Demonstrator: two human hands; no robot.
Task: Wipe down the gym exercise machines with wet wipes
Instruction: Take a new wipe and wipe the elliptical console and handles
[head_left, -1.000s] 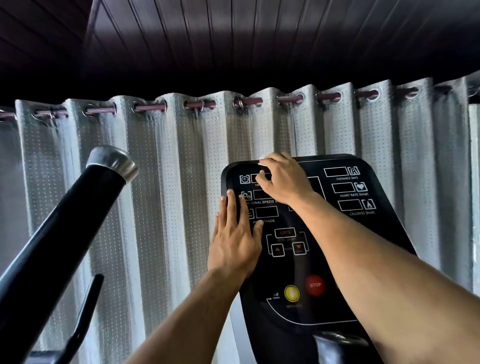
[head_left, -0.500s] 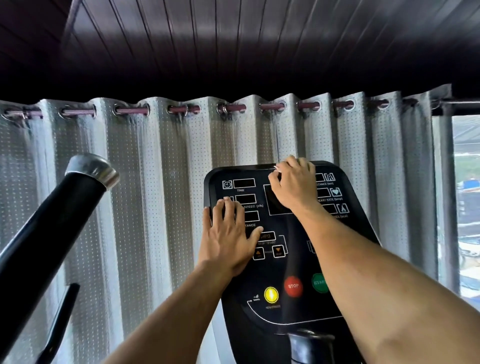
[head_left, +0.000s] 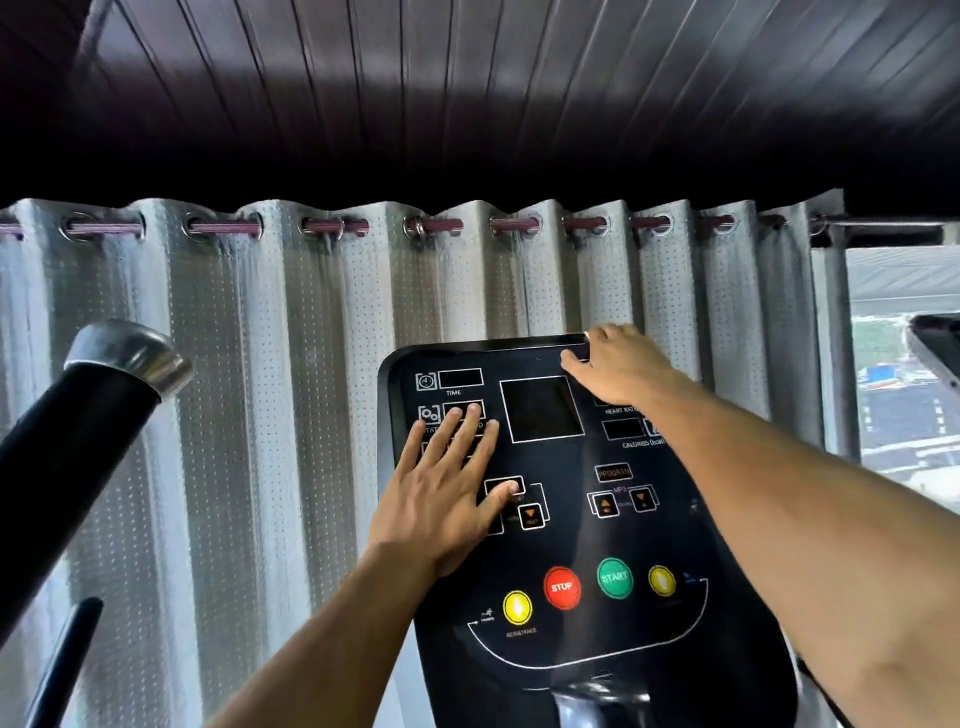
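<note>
The exercise machine's black console (head_left: 566, 540), with display windows and red, green and yellow buttons, fills the lower centre. My left hand (head_left: 447, 499) lies flat on its left side with the fingers straight and spread, the thumb on a small button. At the console's top right edge, my right hand (head_left: 623, 366) has its fingers bent over a wet wipe (head_left: 587, 335). Only a thin white sliver of the wipe shows by the fingertips; the hand hides the remainder.
A black handlebar with a metal cap (head_left: 119, 358) slants up at the left, a thin black lever (head_left: 62, 670) below it. A grey dotted curtain (head_left: 260, 415) hangs close behind the console. A window (head_left: 904, 405) shows at the right.
My right hand slid with the wipe from the console's upper left across to its top right edge. My left hand stayed flat on the left side. The view shifted left.
</note>
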